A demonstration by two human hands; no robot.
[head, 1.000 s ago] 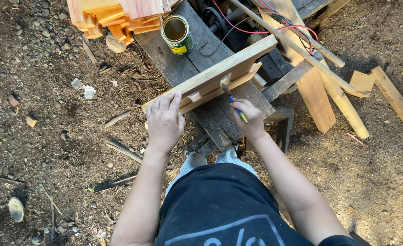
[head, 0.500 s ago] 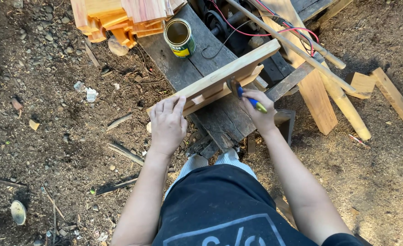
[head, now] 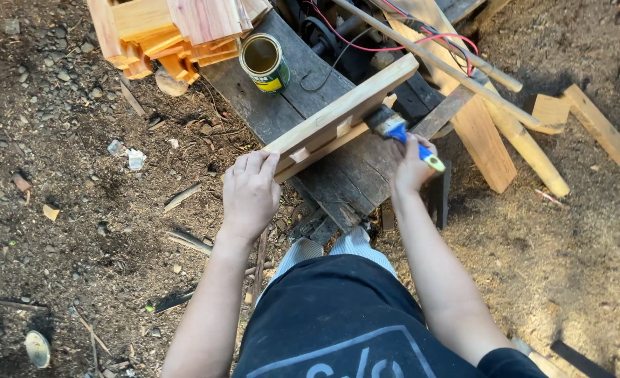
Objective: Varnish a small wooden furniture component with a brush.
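The person stands over a dark, weathered plank bench (head: 338, 168) set on bare dirt, both hands busy with a pale wooden frame (head: 338, 115) that lies slantwise across it. The left hand (head: 250, 192) lies flat on the near left end of the frame, fingers extended and close together, pressing it down. The right hand (head: 411, 168) is closed around a paintbrush (head: 401, 133) with a blue and yellow handle; its dark bristles meet the right-hand edge of the frame, just below the top board. On the bench behind the frame, near its far left corner, stands an open round tin (head: 264, 63) with a green and yellow label; inside it a brownish liquid seems to sit fairly high, though the shade within makes the level hard to judge. To the left of the tin, a stack of reddish-orange cut wood pieces (head: 170, 31) rises at the bench's end. Red wires (head: 394, 45) loop over the dark gear beyond the frame. To the right, several loose boards (head: 485, 133) and a round pole (head: 527, 143) lean and lie over sawdust-strewn ground (head: 590, 266), well apart from the hands.
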